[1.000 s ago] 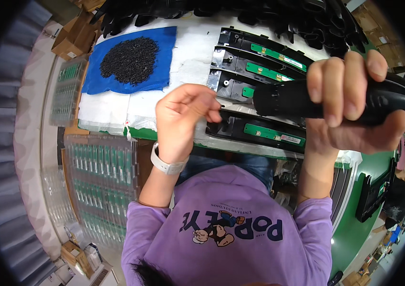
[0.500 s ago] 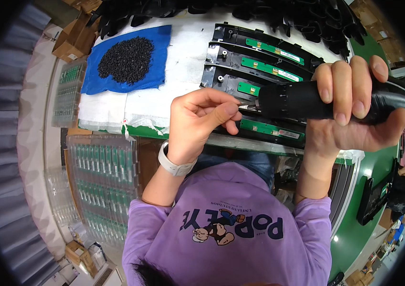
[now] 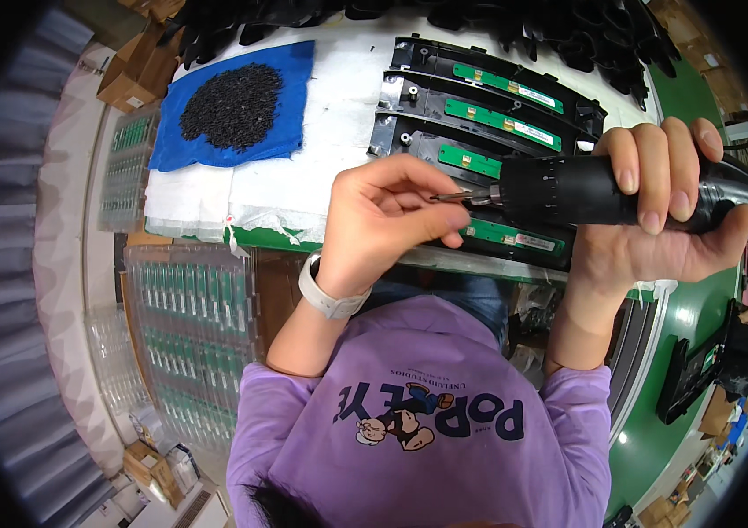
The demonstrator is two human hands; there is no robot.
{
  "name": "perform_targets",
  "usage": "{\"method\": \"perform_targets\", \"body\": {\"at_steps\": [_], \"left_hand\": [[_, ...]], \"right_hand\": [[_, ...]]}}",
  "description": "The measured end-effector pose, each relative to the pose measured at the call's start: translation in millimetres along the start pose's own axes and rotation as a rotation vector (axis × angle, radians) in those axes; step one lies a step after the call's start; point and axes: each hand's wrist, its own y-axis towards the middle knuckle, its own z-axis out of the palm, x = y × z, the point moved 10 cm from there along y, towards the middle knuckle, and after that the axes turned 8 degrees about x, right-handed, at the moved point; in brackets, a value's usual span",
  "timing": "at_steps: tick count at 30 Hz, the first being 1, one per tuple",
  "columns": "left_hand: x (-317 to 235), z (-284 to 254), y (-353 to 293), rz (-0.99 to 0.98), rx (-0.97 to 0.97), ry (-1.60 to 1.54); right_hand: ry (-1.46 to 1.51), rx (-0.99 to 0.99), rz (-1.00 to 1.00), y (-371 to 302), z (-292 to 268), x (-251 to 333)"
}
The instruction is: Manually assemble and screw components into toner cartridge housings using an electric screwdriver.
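Observation:
My right hand [image 3: 655,198] is wrapped around a black electric screwdriver [image 3: 567,189], which lies level with its bit [image 3: 464,196] pointing left. At the bit's tip, the thumb and forefinger of my left hand [image 3: 381,216] are pinched together; whatever is between them is too small or hidden to make out. Both hands are above a row of curved black plastic housings [image 3: 425,156], each with a long green circuit board [image 3: 501,125]. The nearest board [image 3: 515,236] shows partly below the screwdriver.
A heap of small black screws [image 3: 235,106] lies on a blue cloth [image 3: 290,132] at the left of the white-covered table [image 3: 343,88]. More black plastic parts [image 3: 559,40] are piled along the far edge. Clear trays of green boards [image 3: 193,304] stand at lower left.
Both hands and the screwdriver have shifted slightly right. More of the bit shows past my left fingertips, and the left hand is still pinched at the tip.

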Motion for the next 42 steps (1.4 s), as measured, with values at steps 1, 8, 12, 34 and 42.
{"method": "perform_targets", "body": {"at_steps": [1,8,12,34,42], "left_hand": [[0,4,1,-0.006,0.008,-0.001],[-17,-2,-8,0.149,-0.215,0.696],[-31,7,-6,0.317,-0.238,0.890],[-34,-2,23,0.313,-0.202,0.962],[-26,0,19,0.242,-0.165,0.935]], "right_hand": [[0.011,-0.009,0.004,-1,-2,2],[-0.500,-0.048,0.204,-7,-33,35],[-0.647,-0.018,0.179,-17,-47,46],[-0.780,-0.064,0.251,-10,-56,19],[-0.768,0.049,0.254,-14,-45,17]]}}
